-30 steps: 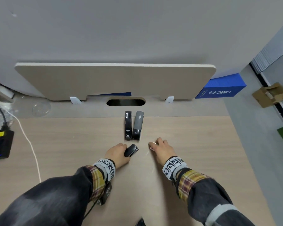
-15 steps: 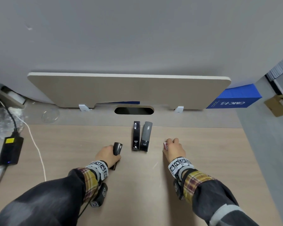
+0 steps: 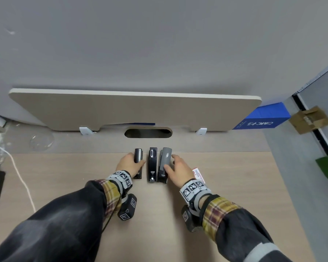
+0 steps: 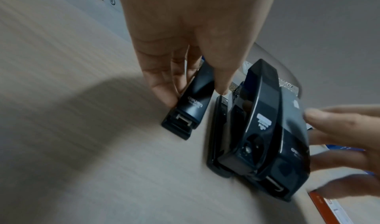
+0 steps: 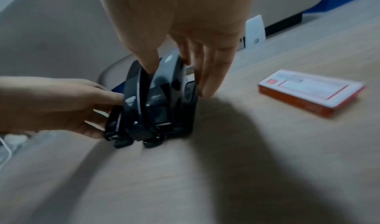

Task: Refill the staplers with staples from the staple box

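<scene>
Head view, fingers: left hand (image 3: 130, 165) clamps the small stapler (image 3: 138, 162); right hand (image 3: 179, 170) grips the grey stapler (image 3: 164, 164).
Change: small stapler now joins the row at the table's (image 3: 64, 186) far edge; refilling looks finished.
Staple box (image 3: 198, 174): beside right wrist.
Room: near table open.

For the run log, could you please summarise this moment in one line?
left hand holds small stapler | right hand holds grey stapler | staple box closed
</scene>
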Tool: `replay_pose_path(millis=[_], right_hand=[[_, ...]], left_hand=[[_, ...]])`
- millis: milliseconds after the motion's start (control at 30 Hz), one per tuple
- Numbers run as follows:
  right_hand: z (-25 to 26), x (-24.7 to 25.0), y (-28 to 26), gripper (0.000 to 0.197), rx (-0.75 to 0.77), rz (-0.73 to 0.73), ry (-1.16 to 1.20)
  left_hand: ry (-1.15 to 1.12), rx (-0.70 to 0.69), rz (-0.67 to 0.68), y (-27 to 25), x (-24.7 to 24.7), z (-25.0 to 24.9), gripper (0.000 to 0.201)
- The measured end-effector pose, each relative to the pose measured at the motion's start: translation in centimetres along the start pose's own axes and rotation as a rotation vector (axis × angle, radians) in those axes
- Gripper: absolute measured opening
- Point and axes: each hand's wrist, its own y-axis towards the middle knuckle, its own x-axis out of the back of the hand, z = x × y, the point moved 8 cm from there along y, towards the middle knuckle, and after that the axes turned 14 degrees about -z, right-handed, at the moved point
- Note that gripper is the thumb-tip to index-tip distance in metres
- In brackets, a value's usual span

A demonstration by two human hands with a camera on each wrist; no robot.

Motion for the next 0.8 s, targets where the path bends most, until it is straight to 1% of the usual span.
replay_pose_path(millis=[67,167,400,600,800], right_hand=[[0.9,-1.1,0.3,0.059,-0.083,0.026,0.055],[1.3,-1.7,0.5,0.057,-0.17,0.028,0.037],[2.2,-0.7,1.3,0.043,-0.096,-0.008,-0.149],[2.4,-0.2,0.7,0.036,-0.121,-0.046,-0.117],[1.9,0.0,0.2,0.039,-0.12,-0.059,-0.136]], left_hand=[[-0.001,0.005,0.005,0.1,-0.1,0.2,0.035],[-0.022,0.01,0.006,0.0,-0.3,0.7,0.038],[-0.031,0.007,0.008,-0.4,-0.5,1.0,0.044],[-0.036,0.023,-0.002,-0.9,-0.4,1.0,0.041],[-0.066,0.054,0.061,-0.5,-0.9,2.1,0.043]])
